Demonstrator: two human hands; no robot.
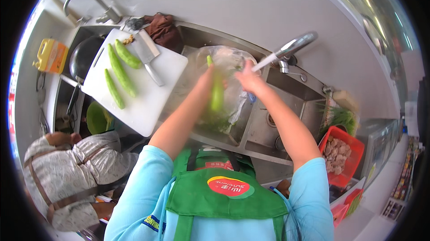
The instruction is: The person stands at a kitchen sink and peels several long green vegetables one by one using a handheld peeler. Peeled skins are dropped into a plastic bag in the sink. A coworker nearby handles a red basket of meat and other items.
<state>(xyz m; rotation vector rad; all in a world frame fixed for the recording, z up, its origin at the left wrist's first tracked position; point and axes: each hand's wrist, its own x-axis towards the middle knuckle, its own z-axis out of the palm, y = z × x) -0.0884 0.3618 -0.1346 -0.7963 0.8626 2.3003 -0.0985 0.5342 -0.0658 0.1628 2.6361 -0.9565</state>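
Over the left bay of a steel sink (235, 140), my left hand (210, 79) is closed around a long pale green gourd (217, 95), blurred by motion. My right hand (248, 77), fingers spread, is beside the running water stream (263, 63) from the chrome faucet (295, 45). Beneath both hands lies a clear plastic bag (231, 54) with leafy green scraps (218, 123) around it. To the left, a white cutting board (151, 103) holds three peeled green gourds (121, 71), a cleaver (147, 51) and small brownish pieces (128, 39).
A person (77, 167) in a patterned garment is close by at lower left. A wok (84, 59) and green bowl (97, 117) are near the board. A dark red cloth (163, 32) lies behind it. At right stands a red basket (352, 160) of raw meat pieces (336, 155).
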